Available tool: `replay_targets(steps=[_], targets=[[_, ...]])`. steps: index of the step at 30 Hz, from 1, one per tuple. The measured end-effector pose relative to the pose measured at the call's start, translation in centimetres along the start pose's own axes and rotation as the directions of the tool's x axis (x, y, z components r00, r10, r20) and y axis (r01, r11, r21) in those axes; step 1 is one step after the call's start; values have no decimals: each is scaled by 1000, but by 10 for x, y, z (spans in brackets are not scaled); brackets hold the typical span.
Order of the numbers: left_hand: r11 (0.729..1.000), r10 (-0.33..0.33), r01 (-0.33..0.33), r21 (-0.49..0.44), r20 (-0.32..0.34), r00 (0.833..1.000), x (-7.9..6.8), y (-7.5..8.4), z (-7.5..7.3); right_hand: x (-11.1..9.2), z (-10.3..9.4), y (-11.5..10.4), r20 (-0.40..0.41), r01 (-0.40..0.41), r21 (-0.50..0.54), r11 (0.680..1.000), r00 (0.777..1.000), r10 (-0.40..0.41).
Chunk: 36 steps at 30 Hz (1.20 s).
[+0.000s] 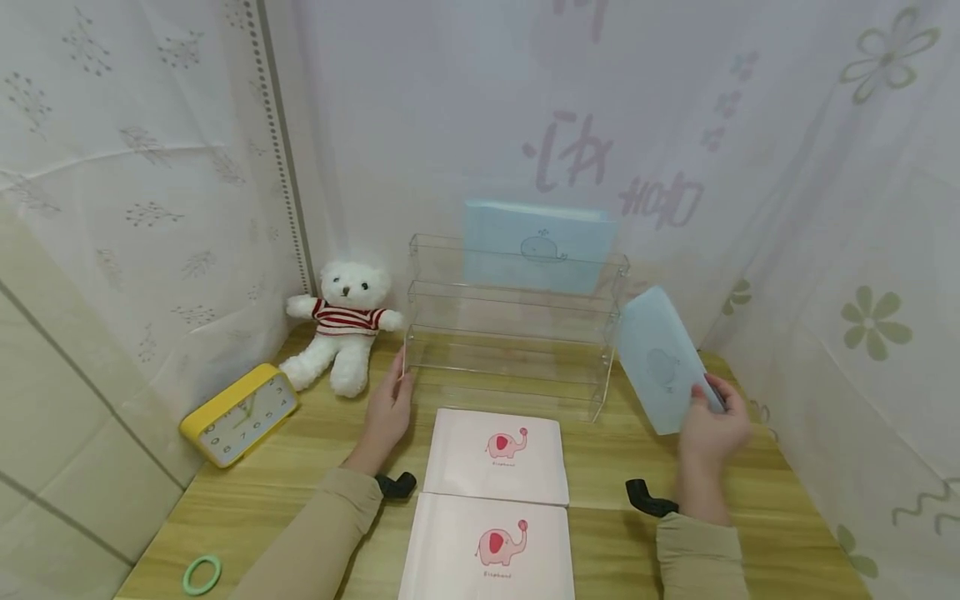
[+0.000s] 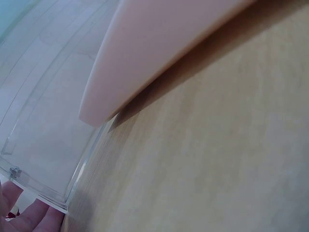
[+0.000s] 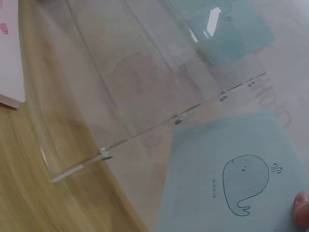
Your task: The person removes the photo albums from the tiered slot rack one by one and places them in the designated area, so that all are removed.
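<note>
A clear acrylic tiered rack (image 1: 510, 333) stands on the table. On its top tier leans a light blue whale booklet (image 1: 536, 246). My left hand (image 1: 390, 404) touches the rack's left side panel, and its fingers (image 2: 36, 217) show at that edge in the left wrist view. To the right of the rack, my right hand (image 1: 716, 425) grips a second blue whale booklet (image 1: 660, 362) by its right edge, tilted, with the thumb on the cover. Two pink elephant booklets, a far one (image 1: 495, 458) and a near one (image 1: 487, 550), lie in front of the rack.
A white teddy bear (image 1: 345, 325) in a striped shirt sits left of the rack. Beside it a yellow clock (image 1: 240, 414) leans back. A green ring (image 1: 202, 575) lies at the table's front left. Patterned curtains (image 1: 465, 108) hang behind and on both sides.
</note>
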<state>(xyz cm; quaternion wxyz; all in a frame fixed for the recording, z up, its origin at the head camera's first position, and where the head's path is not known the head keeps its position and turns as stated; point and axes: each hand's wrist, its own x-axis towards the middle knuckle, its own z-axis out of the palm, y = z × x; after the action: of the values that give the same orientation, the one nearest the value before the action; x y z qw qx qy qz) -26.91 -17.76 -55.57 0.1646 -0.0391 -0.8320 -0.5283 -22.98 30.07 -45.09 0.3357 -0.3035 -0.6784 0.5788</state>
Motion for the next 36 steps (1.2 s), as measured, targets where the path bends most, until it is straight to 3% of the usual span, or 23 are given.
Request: replay_targets(steps=[9, 23, 31, 36], targets=[[1000, -8, 8, -14, 20, 1000, -2, 1, -1, 1, 10, 16, 96, -76, -31, 997, 992, 78], [999, -38, 38, -13, 29, 999, -3, 7, -2, 4, 14, 25, 198, -106, -106, 989, 972, 125], [999, -39, 39, -6, 27, 999, -3, 7, -2, 8, 15, 35, 228, -93, -128, 987, 966, 121], [999, -49, 50, -6, 31, 998, -3, 5, -2, 11, 14, 46, 253, -33, -167, 985, 964, 76]])
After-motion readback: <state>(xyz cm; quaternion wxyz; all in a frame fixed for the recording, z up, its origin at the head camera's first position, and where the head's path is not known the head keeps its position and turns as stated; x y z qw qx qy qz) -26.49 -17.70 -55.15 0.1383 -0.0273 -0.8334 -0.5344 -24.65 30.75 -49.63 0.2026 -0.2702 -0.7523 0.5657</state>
